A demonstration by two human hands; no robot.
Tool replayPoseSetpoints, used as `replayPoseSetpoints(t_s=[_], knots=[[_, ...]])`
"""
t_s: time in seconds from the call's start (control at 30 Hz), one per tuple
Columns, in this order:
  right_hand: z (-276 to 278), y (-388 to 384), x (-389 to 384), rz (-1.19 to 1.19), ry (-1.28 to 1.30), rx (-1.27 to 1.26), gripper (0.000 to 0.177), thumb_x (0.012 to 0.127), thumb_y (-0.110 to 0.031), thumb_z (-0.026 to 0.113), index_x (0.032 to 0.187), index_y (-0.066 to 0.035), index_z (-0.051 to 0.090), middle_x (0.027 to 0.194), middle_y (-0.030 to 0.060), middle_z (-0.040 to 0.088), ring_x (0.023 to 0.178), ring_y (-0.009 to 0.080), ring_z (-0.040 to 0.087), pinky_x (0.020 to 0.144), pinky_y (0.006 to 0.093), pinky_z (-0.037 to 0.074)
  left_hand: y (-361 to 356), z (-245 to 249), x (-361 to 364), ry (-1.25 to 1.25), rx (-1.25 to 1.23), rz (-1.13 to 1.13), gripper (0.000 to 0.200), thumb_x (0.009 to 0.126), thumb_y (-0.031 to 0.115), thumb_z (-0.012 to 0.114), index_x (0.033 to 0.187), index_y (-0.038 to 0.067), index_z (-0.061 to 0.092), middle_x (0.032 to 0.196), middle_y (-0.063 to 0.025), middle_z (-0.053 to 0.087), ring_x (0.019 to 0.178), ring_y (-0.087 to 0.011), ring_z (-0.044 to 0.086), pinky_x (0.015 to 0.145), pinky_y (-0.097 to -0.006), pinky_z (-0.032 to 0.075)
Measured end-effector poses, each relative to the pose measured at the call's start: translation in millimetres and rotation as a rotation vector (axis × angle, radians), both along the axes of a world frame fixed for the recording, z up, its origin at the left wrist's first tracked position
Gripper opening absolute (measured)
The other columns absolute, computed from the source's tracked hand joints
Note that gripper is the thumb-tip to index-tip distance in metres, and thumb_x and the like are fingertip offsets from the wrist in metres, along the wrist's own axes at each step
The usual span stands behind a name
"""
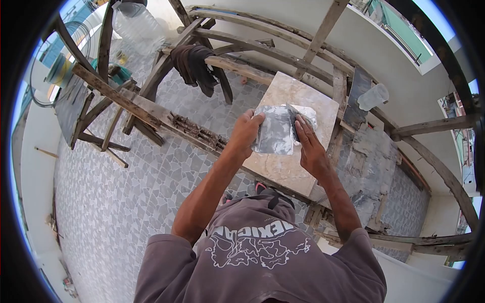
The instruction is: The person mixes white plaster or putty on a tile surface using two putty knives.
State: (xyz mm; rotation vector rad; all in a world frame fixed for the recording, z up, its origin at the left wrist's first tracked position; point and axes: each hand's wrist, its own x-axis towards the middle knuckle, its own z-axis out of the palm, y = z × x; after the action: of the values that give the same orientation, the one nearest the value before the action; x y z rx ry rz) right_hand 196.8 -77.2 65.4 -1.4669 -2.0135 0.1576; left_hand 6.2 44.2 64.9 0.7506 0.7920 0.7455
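My left hand (244,134) is closed on the left edge of a flat grey plate (274,130), thumb on top. White paste is smeared over the plate's face. My right hand (312,151) holds a thin dark blade (292,117), tilted up against the plate's right edge, its fingers stretched along the back. Beneath both hands lies a beige stone-look tile (281,174), with a shiny white patch (307,114) partly hidden behind the right fingers.
A rough wooden scaffold surrounds the tile, with a long beam (151,113) running left. A dark cloth (194,65) hangs over one timber. A clear plastic container (374,97) stands at the right, a large clear jug (135,28) at the back left. Patterned floor (126,202) shows below.
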Motion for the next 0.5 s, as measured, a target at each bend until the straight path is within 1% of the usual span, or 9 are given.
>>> replayPoseSetpoints(t_s=[0.03, 0.1, 0.13, 0.23, 0.27, 0.37, 0.4, 0.5], knots=[[-10, -2, 9, -0.013, -0.025, -0.053, 0.078, 0.075, 0.020, 0.046, 0.149, -0.002, 0.033, 0.154, 0.0202, 0.032, 0.144, 0.0343, 0.030, 0.118, 0.0406, 0.030, 5, 1, -3, 0.003, -0.002, 0.014, 0.023, 0.099, 0.014, 0.051, 0.114, -0.003, 0.054, 0.094, -0.0078, 0.065, 0.073, -0.0108, 0.065, 0.065, -0.0260, 0.056], [-24, -11, 21, -0.046, -0.076, -0.162, 0.078, 0.075, 0.020, 0.046, 0.149, -0.003, 0.034, 0.155, 0.0197, 0.030, 0.146, 0.0340, 0.026, 0.119, 0.0409, 0.028, 11, 19, -10, 0.007, -0.008, 0.034, 0.025, 0.099, 0.013, 0.051, 0.116, -0.005, 0.054, 0.093, -0.0077, 0.065, 0.073, -0.0105, 0.064, 0.065, -0.0267, 0.054], [-25, -17, 21, -0.107, -0.023, -0.086, 0.065, 0.084, 0.015, 0.046, 0.146, -0.002, 0.039, 0.140, 0.0201, 0.049, 0.131, 0.0296, 0.050, 0.107, 0.0352, 0.042, 11, 30, -12, 0.001, 0.034, 0.056, 0.023, 0.098, 0.014, 0.051, 0.113, -0.003, 0.055, 0.093, -0.0072, 0.065, 0.072, -0.0098, 0.063, 0.063, -0.0263, 0.054], [-24, -32, 26, -0.467, 0.393, -0.298, 0.047, 0.094, 0.006, 0.046, 0.140, 0.000, 0.046, 0.112, 0.0158, 0.063, 0.095, 0.0183, 0.062, 0.084, 0.0281, 0.049, 12, 42, -16, 0.048, 0.081, 0.109, 0.021, 0.098, 0.014, 0.051, 0.111, -0.002, 0.056, 0.092, -0.0066, 0.065, 0.071, -0.0098, 0.063, 0.064, -0.0260, 0.054], [-17, -30, 26, -0.490, 0.509, -0.228, 0.035, 0.099, -0.002, 0.046, 0.134, 0.001, 0.052, 0.092, 0.0076, 0.065, 0.073, 0.0101, 0.054, 0.067, 0.0250, 0.044, 15, 30, -16, 0.051, 0.085, 0.112, 0.021, 0.098, 0.014, 0.051, 0.111, -0.002, 0.055, 0.092, -0.0067, 0.065, 0.072, -0.0100, 0.063, 0.065, -0.0263, 0.054], [-12, -23, 24, -0.249, 1.487, -0.132, 0.034, 0.098, -0.002, 0.050, 0.132, 0.001, 0.053, 0.102, 0.0052, 0.065, 0.080, 0.0100, 0.056, 0.070, 0.0244, 0.044, 6, 18, -13, 0.018, 0.036, 0.109, 0.021, 0.098, 0.014, 0.051, 0.110, -0.003, 0.055, 0.093, -0.0071, 0.064, 0.074, -0.0103, 0.063, 0.066, -0.0263, 0.053], [-5, -16, 17, -0.170, 1.685, -0.036, 0.034, 0.097, 0.000, 0.050, 0.132, 0.000, 0.052, 0.113, 0.0053, 0.064, 0.094, 0.0121, 0.059, 0.084, 0.0260, 0.047, 2, 12, -11, 0.017, 0.028, 0.109, 0.021, 0.097, 0.014, 0.051, 0.110, -0.003, 0.054, 0.093, -0.0073, 0.064, 0.075, -0.0105, 0.063, 0.066, -0.0263, 0.053], [2, -5, 15, -0.072, 1.964, 0.047, 0.040, 0.094, 0.006, 0.049, 0.133, 0.000, 0.051, 0.126, 0.0085, 0.061, 0.118, 0.0204, 0.056, 0.109, 0.0385, 0.039, -7, 1, -10, 0.033, 0.013, 0.114, 0.020, 0.097, 0.014, 0.051, 0.108, -0.003, 0.054, 0.094, -0.0077, 0.064, 0.076, -0.0111, 0.063, 0.066, -0.0265, 0.053]])
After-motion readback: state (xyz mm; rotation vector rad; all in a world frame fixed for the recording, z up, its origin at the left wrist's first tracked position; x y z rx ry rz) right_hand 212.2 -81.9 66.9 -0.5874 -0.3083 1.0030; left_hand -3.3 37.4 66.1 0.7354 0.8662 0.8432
